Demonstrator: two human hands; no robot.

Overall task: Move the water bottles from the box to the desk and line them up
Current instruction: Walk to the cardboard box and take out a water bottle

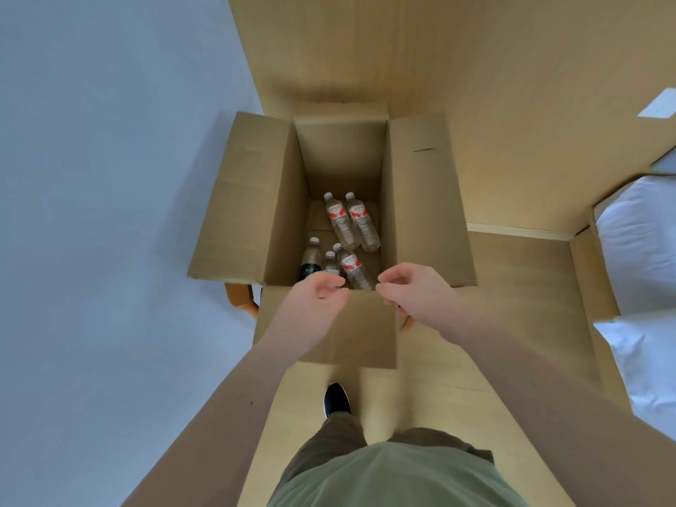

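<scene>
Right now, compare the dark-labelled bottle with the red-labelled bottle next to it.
The dark-labelled bottle has a dark green band; the nearest red-labelled bottle has a red-and-white one. The first sits at the box's left wall, the second nearer the middle. Both are clear, white-capped, lying in the box.

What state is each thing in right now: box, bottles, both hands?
Cardboard box: open, all flaps folded out.
Two red-label bottles: lying side by side at the far end of the box, caps on.
Red-label bottle: lying near the front, cap on.
Dark-label bottle: in the box near the left wall, cap on.
Small bottle: between those two, partly hidden.
Left hand: over the near rim, loosely curled, holding nothing.
Right hand: likewise, holding nothing.
</scene>
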